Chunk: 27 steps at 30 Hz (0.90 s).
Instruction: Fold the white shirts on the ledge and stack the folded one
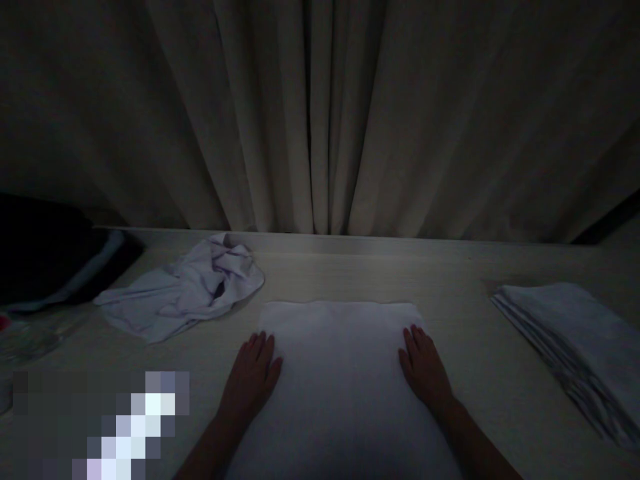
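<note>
Dim light, head view looking down at a pale wood-grain counter (450, 273) set against a wall of heavy beige pleated curtain (320, 120).

Centre, near edge: a white terry towel spread flat in a rectangle (340, 373), its far edge straight and parallel to the counter's back edge. It runs down out of frame at the bottom.

Left hand (253, 377): palm down, fingers (263, 347) extended and held close together, gripping nothing. It lies along the towel's left edge, fingertips over the cloth, heel of the hand on or just off the counter; cannot tell which in this light.

Right hand (424, 370): palm down, fingers (415, 340) straight and slightly spread, nothing held. It rests flat on the towel just inside its right edge, near the far right corner.

Both forearms enter from the bottom of the frame, angled inward.

Around:
- Crumpled white cloth in a loose heap (187, 287), far left of the towel, close to it but apart.
- Stack of folded white towels (575, 347) at the right, well apart from the spread one, layered edges facing the centre.
- Dark bundle with a pale stripe (55, 253) at the far left edge.
- Clear plastic item (25, 337) just in front of it; detail too dark to make out.
</note>
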Motion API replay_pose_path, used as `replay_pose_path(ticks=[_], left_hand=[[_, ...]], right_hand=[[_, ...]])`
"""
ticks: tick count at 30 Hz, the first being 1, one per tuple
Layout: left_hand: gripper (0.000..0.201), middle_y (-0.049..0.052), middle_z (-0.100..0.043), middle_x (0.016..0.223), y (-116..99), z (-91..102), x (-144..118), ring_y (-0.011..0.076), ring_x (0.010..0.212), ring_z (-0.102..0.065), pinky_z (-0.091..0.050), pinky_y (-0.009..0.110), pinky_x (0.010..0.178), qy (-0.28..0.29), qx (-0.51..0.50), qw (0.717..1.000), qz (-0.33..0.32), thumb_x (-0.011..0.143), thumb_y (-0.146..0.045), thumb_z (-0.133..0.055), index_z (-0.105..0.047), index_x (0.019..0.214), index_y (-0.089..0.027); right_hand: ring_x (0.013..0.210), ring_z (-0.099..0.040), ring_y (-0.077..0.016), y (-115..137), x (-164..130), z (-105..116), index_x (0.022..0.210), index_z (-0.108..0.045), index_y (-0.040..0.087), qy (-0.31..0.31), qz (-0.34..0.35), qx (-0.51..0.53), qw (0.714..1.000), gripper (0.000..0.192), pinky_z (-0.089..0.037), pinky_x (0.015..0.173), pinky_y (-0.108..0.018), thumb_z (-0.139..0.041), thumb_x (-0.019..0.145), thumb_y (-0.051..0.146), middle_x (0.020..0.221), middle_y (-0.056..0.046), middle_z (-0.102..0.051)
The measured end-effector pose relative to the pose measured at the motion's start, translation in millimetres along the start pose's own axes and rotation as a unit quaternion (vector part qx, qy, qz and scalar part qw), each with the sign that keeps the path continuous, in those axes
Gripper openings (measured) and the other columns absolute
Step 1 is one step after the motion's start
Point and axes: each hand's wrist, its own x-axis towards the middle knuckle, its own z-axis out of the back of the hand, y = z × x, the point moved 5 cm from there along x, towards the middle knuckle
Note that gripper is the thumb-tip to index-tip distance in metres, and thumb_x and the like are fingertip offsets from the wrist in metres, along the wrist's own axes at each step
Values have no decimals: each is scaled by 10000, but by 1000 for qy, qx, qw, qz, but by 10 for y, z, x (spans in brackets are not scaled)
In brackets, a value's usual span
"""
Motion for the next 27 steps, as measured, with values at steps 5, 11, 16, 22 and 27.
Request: replay_pose_path(ticks=[5,11,16,22,27], left_hand=[[594,211,-442,1404,-58,-100,540,336,1330,-363,-317,487,1085,39,-5,999,6,892,-473,-357,-457,1321,-74],[639,207,-443,1405,48,-296,658,344,1333,-356,-293,508,1086,47,11,999,15,881,-535,-347,-442,1340,-100],[626,216,-402,1430,-537,-218,852,330,1360,-310,-290,479,1092,24,-35,998,-48,905,-487,-324,-388,1366,-68],[556,154,-394,1453,-1189,-349,1108,332,1358,-312,-267,531,1089,34,-64,994,-83,915,-482,-319,-400,1373,-177],[556,114,-403,1456,-1154,-429,1113,305,1366,-301,-247,518,1104,28,-57,996,-67,910,-505,-311,-405,1368,-203]], right_hand=[[1366,-273,-290,-38,398,-57,1375,-377,35,6,5,-10,1000,583,-250,1111,-453,-288,927,398,1456,-210,-344],[1346,-316,-291,-186,547,-148,1343,-429,35,33,-19,-5,999,623,-284,1094,-441,-286,922,472,1429,-214,-386],[1372,-266,-287,486,741,22,1382,-363,30,17,34,32,999,587,-233,1117,-441,-255,940,399,1465,-210,-329],[1374,-271,-280,1261,1022,-158,1394,-368,109,77,90,71,990,564,-219,1117,-463,-253,947,433,1474,-152,-338],[1399,-206,-254,1235,1033,-241,1418,-325,127,91,89,69,990,569,-153,1141,-446,-235,949,438,1505,-126,-278]])
